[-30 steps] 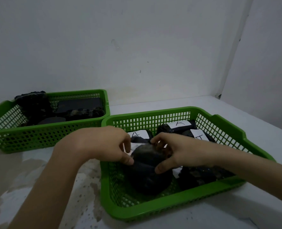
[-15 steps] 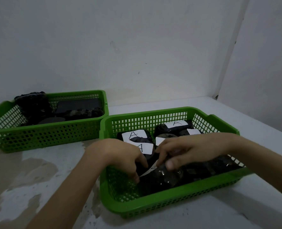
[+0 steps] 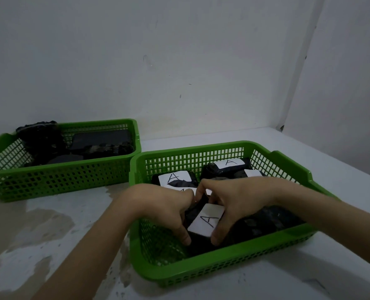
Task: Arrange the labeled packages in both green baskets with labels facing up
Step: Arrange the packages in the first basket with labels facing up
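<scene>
Two green baskets stand on the table. In the near basket [image 3: 223,271] a black package [image 3: 205,221] lies at the front, its white "A" label facing up. My left hand [image 3: 162,206] grips its left side and my right hand [image 3: 240,202] grips its right side. Behind them lie a package with an "A" label [image 3: 175,177] and another labeled package [image 3: 227,164] at the back right. A dark package [image 3: 266,221] at the right shows no label. The far basket [image 3: 60,176] holds several black packages [image 3: 101,139] with no labels showing.
The baskets sit on a white table [image 3: 49,234] with worn, stained patches at the left. A grey wall [image 3: 179,61] rises close behind, meeting a side wall at a corner on the right. The two baskets almost touch at their corners.
The package between my hands has been turned over in the near basket, so its white "A" label now faces up. Both hands have sunk lower into the basket.
</scene>
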`<state>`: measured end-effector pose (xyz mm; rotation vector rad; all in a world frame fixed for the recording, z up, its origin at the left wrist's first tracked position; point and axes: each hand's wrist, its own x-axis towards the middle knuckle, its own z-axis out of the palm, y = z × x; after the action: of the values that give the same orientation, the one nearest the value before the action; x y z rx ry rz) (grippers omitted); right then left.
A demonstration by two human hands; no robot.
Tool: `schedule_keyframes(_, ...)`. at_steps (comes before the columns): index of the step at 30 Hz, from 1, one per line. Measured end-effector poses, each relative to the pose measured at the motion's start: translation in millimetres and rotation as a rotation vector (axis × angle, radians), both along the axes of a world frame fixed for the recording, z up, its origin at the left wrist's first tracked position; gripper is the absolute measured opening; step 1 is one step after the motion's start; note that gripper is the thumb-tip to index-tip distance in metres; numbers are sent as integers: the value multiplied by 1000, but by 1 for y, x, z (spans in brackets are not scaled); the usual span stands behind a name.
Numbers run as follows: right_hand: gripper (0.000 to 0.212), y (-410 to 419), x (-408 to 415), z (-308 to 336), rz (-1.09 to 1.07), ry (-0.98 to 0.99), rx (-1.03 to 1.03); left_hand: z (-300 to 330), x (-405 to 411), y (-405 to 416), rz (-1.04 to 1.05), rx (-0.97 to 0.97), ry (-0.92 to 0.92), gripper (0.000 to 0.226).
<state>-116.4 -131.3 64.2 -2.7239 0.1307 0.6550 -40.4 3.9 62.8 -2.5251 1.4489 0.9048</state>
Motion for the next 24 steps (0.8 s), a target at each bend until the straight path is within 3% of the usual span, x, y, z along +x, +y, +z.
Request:
schedule_keyframes(3,66,9,0,-22,99,-70,-144,-2,-1,-2,-6,24,-47,56)
schedule_keyframes(8,30,-13,1,1,45,-75,270,1,-3,3,18,96,-176,46)
schedule_keyframes(10,20,-24,1,9,8,-123,312,3,-8,4,13,9,-268,41)
schedule_keyframes(13,21,-34,-3,20,107,-71,48,0,-18,-5,-98,-255,-183,41)
schedule_keyframes(15,36,-33,-7,25,125,136,-142,-5,-26,-12,-195,-247,-77,61)
schedule_keyframes(17,51,-29,-10,21,148,280,-291,-13,-29,-18,-244,-174,-94,70)
schedule_keyframes(24,70,-24,-19,-6,191,250,-639,-18,-24,-20,-85,-185,-210,44)
